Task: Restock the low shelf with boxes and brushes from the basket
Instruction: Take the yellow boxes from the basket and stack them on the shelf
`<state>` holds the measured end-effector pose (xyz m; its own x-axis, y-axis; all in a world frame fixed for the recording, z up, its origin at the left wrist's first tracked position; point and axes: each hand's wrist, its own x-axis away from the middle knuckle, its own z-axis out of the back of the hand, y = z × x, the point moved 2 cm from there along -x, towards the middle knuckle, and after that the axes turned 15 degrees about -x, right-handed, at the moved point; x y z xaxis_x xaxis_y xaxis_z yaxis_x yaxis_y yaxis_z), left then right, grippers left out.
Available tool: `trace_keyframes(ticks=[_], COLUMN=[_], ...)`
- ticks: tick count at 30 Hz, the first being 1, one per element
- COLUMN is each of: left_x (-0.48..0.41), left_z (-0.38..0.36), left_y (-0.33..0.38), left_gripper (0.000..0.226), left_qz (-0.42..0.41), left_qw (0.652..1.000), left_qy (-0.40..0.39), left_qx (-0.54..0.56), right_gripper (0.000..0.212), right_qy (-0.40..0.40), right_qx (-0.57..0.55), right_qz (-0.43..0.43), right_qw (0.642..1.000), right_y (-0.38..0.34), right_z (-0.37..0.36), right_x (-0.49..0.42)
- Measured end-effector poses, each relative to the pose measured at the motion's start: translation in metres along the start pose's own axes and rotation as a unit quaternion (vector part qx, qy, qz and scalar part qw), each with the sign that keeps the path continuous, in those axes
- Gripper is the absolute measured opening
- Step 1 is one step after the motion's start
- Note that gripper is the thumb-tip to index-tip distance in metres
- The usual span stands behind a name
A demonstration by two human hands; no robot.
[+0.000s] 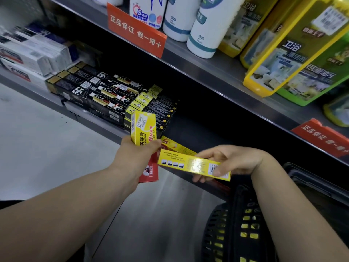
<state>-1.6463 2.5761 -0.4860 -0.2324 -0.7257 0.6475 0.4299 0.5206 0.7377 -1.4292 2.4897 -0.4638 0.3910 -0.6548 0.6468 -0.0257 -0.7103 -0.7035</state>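
My left hand [137,157] grips a yellow and red shoe-polish box [143,127], held upright in front of the low shelf [105,127]. My right hand [230,161] holds a second yellow box [190,164] lying flat, with another yellow box [177,146] just behind it on the shelf floor. Black and gold boxes [105,91] are stacked on the low shelf to the left. The black basket [222,229] sits at the bottom right, under my right forearm, with yellow items showing through its mesh. No brushes are visible.
White boxes [32,53] lie at the shelf's far left. The upper shelf [207,72] carries white bottles [209,27] and yellow and green cleaner bottles [294,46], with red price signs [136,31] on its edge. The dark stretch of the low shelf [217,125] lies right of the stacks. Grey floor [37,148] spreads below.
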Motion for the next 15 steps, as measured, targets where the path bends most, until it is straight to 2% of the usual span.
trace_keyframes(ticks=[2, 5, 8, 12, 15], left_x=[-0.002, -0.003, -0.001, 0.003, 0.003], left_z=[0.000, -0.002, -0.005, -0.006, -0.006], left_y=[0.000, 0.000, 0.000, 0.000, 0.000], left_gripper=[0.038, 0.038, 0.041, 0.044, 0.046], left_qz=[0.007, 0.022, 0.041, 0.058, 0.060], left_qw=[1.000, 1.000, 0.999, 0.998, 0.998], left_qy=[0.004, 0.010, 0.007, -0.004, -0.011], left_qx=[0.001, 0.003, 0.008, -0.001, -0.010], right_gripper=[0.051, 0.030, 0.034, 0.023, 0.036], right_qy=[0.043, 0.174, 0.253, 0.332, 0.361], right_qx=[0.047, 0.065, 0.100, 0.277, 0.369], right_qz=[0.015, 0.086, 0.120, 0.079, 0.026], right_qw=[0.998, 0.979, 0.955, 0.898, 0.856], right_y=[0.001, -0.002, -0.007, -0.005, -0.008], right_z=[-0.002, -0.001, 0.000, 0.017, 0.038], right_x=[-0.006, -0.013, -0.021, -0.035, -0.047])
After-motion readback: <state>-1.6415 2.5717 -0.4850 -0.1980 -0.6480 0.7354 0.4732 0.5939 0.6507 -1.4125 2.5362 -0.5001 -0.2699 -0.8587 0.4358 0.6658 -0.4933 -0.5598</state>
